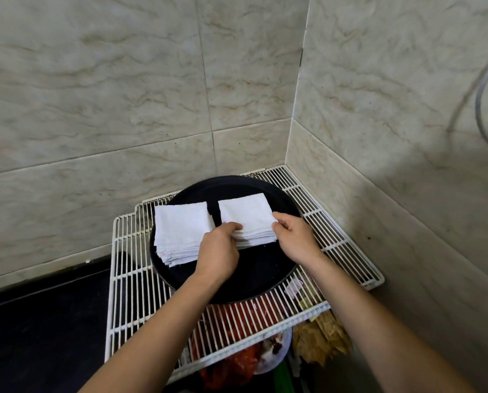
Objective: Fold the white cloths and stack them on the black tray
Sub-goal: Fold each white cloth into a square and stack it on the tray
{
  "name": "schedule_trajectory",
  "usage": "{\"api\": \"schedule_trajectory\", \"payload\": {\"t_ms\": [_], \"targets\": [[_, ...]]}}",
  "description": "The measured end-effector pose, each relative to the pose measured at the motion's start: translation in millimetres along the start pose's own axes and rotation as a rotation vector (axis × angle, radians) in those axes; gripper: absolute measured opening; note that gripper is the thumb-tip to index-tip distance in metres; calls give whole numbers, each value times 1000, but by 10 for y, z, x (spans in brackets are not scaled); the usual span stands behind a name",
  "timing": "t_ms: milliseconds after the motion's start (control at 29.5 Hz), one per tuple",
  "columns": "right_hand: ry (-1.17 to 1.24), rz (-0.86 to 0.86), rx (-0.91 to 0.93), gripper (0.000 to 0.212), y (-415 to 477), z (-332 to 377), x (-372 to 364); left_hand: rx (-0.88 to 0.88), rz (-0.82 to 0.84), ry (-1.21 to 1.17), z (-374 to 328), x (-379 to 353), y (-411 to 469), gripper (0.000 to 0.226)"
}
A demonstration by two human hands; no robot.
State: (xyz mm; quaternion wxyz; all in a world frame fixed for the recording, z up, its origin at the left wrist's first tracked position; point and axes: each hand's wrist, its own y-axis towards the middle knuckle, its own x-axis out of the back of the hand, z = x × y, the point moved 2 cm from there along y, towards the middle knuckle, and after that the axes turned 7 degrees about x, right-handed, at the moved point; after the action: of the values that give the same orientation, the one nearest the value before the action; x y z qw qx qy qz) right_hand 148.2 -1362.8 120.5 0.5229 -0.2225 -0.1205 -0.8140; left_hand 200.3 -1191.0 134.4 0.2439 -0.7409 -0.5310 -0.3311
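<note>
A round black tray [254,273] rests on a white wire rack. Two stacks of folded white cloths lie on it side by side. The left stack [180,234] sits over the tray's left rim. The right stack [248,217] lies toward the back middle. My left hand [218,251] pinches the near left corner of the right stack's top cloth. My right hand [293,236] grips that cloth's near right edge. Both hands hold the folded cloth flat on the right stack.
The white wire rack [132,293] stands in a corner of beige tiled walls [123,109]. Beneath it are a bin with red bags [237,361] and brown paper [322,338]. A dark floor [38,336] lies at the left. A hose [480,95] hangs at the right.
</note>
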Motion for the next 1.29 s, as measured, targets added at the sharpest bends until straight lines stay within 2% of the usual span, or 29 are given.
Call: {"api": "schedule_trajectory", "payload": {"t_ms": [68, 136, 203, 271, 305, 373, 440, 508, 610, 813, 949, 1118, 1186, 1253, 1287], "targets": [[50, -27, -28, 45, -3, 8, 19, -25, 28, 23, -18, 84, -15, 47], [115, -56, -41, 55, 30, -25, 33, -75, -48, 10, -48, 229, -54, 52], [154, -69, -49, 62, 63, -15, 54, -107, -252, -91, -45, 446, -103, 47], [157, -79, -51, 53, 58, 57, 73, -79, -490, -136, 125, 632, -64, 44], [159, -81, -46, 48, 59, 84, 76, -38, -552, -157, 246, 702, -16, 47], [187, -79, -36, 47, 98, 89, 48, 115, -492, -353, 551, 768, 132, 59], [225, -78, -34, 50, 133, 79, -6, 310, -310, -611, 765, 720, 214, 67], [260, -75, -50, 52, 158, 83, -72, 404, -185, -756, 906, 634, 226, 67], [273, -74, -56, 56, 194, 100, -164, 416, -78, -877, 981, 571, 214, 62], [241, -69, -48, 55, 158, 124, -237, 414, 7, -993, 810, 492, 135, 50], [223, -70, 13, 46, 116, 168, -252, 367, -11, -964, 722, 427, 149, 53], [118, -16, 75, 54, 125, 124, -287, 312, 17, -931, 720, 424, 106, 49], [-56, -47, 121, 59, 160, 151, -307, 233, -74, -666, 776, 496, 125, 53], [-296, -113, 255, 57, 184, 277, -306, 36, -196, -303, 804, 570, 164, 60], [-423, -108, 328, 57, 190, 348, -320, -45, -215, -207, 812, 563, 179, 59]]}}
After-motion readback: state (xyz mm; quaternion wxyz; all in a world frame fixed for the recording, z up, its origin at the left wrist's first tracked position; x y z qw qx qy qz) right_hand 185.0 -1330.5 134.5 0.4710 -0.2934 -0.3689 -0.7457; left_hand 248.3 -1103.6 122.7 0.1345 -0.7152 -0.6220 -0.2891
